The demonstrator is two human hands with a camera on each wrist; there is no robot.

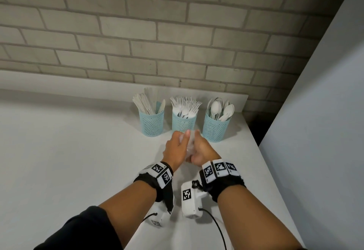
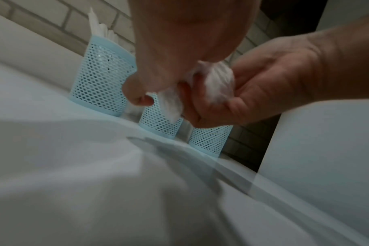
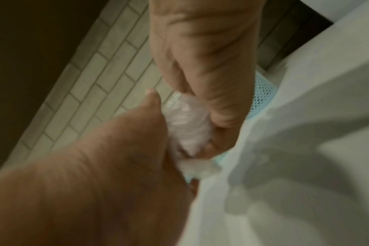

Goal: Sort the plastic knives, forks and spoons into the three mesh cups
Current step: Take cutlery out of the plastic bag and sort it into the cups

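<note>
cutlery is sorted, as far as i can judge: knives (image 1: 146, 102) stand in the left cup (image 1: 151, 122), forks (image 1: 186, 106) in the middle cup (image 1: 183, 122) and spoons (image 1: 220, 109) in the right cup (image 1: 215, 129), a row just above the centre of the head view, handles down and working ends up. no loose piece shows on the white counter (image 1: 69, 151).

what sits between my hands is a crumpled wad of clear plastic (image 1: 189, 143), probably the empty wrapper, just below the middle cup in the picture and nearer me than the row. it is bunched, with no clear long axis. both hands are equally near it, pressed together around it at the frame's centre.

my left hand (image 1: 175, 148) closes on the wad from the left, fingers curled over it. my right hand (image 1: 202, 151) grips it from the right, fingers wrapped round the lower part. in the left wrist view the plastic (image 2: 217, 83) bulges out between both sets of fingers; both wrist views are blurred.

forearms run up from the bottom of the frame and converge. wrists sit above the counter, and i cannot tell whether they touch it. i judge the next move is only to get rid of this wad, away from the cups.
</note>
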